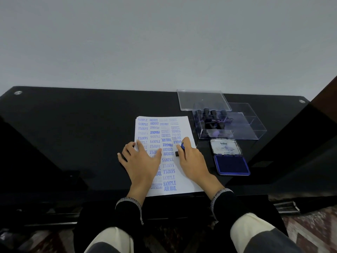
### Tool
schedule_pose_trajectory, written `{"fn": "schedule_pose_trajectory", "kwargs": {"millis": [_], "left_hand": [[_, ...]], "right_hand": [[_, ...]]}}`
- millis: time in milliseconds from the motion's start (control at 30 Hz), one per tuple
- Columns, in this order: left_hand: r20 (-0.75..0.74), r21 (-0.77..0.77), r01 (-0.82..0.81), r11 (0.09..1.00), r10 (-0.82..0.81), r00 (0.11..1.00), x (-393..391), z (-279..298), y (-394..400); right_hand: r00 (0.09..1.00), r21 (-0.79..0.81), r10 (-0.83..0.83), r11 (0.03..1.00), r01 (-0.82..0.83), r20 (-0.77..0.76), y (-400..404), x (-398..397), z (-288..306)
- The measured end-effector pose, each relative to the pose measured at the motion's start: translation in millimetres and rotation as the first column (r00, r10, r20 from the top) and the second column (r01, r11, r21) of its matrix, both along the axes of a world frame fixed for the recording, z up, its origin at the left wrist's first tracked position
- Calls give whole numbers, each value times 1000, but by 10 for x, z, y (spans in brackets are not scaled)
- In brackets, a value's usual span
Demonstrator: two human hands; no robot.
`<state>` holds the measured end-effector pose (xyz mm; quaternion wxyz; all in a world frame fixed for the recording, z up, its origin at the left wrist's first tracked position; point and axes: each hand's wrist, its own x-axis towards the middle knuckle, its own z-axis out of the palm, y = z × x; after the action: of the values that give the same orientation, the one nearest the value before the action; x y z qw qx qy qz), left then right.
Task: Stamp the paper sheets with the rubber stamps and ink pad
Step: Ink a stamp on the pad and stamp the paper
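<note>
Against a plain grey wall, the black bench (73, 143) carried paper (184, 177) pinned by the spread left hand (141, 157), while the right hand (190, 157) pinched a stamp (182, 147), the ink pad (231, 165) lying nearer its side.

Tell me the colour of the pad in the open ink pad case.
Deep blue; the ink pad shows best in the head view, right of the paper.

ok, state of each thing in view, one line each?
ink pad: lid open, blue pad bare
clear stamp box: open, stamps inside
box lid: off, behind the box
top paper sheet: mostly stamped
left hand: flat on the sheet
right hand: grips rubber stamp, base on the sheet
</note>
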<state>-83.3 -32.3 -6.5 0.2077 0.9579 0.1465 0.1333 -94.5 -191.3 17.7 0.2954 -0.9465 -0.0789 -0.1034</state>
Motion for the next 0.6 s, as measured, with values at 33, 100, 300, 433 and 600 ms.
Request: {"fn": "schedule_pose_trajectory", "kwargs": {"millis": [33, 100, 300, 433, 600], "left_hand": [[3, -2, -1, 1000, 1, 1000, 0, -3, 1], [5, -2, 0, 1000, 0, 1000, 3, -9, 3], [14, 2, 0, 1000, 0, 1000, -3, -22, 12], [10, 8, 4, 1000, -4, 1000, 4, -16, 2], [19, 10, 4, 1000, -4, 1000, 6, -26, 4]], "right_hand": [[1000, 77, -5, 997, 6, -13, -15, -15, 6], [997, 315, -71, 946, 80, -41, -57, -25, 36], [918, 752, -369, 563, 343, -143, -244, 27, 72], [918, 806, -357, 486, 339, -171, -298, 32, 141], [926, 793, -335, 511, 333, -173, -276, 35, 165]]}}
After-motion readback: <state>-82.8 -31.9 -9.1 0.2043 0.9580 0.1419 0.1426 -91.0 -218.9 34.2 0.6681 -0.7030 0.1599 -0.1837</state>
